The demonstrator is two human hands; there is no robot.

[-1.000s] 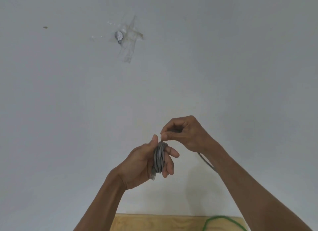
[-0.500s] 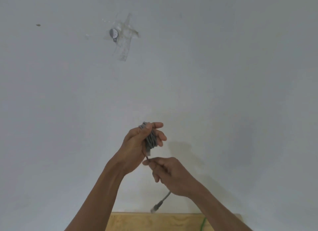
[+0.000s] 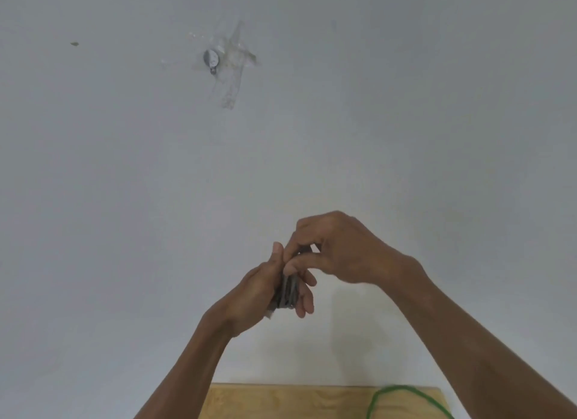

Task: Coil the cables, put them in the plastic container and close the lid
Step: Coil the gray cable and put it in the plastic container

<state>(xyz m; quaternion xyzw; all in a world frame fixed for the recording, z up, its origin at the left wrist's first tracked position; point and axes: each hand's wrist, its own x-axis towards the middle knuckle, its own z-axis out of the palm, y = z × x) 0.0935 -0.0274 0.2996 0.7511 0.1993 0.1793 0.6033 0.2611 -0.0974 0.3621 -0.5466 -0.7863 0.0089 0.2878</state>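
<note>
A grey cable (image 3: 288, 290) is wound into a tight bundle around the fingers of my left hand (image 3: 265, 289), which is raised in front of the wall. My right hand (image 3: 337, 250) sits just above and to the right, its fingertips pinched on the top of the bundle. The cable's loose end is hidden by the hands. A green cable (image 3: 402, 396) lies in a loop on the wooden table at the bottom right. The plastic container is out of sight.
A light wooden table (image 3: 281, 400) shows only its far edge at the bottom. Behind it is a white wall with a small metal hook (image 3: 210, 59) and old tape marks at the upper left.
My right hand has come up from below the bundle to its top, bringing the hanging cable end with it. My left hand has dropped a little and turned.
</note>
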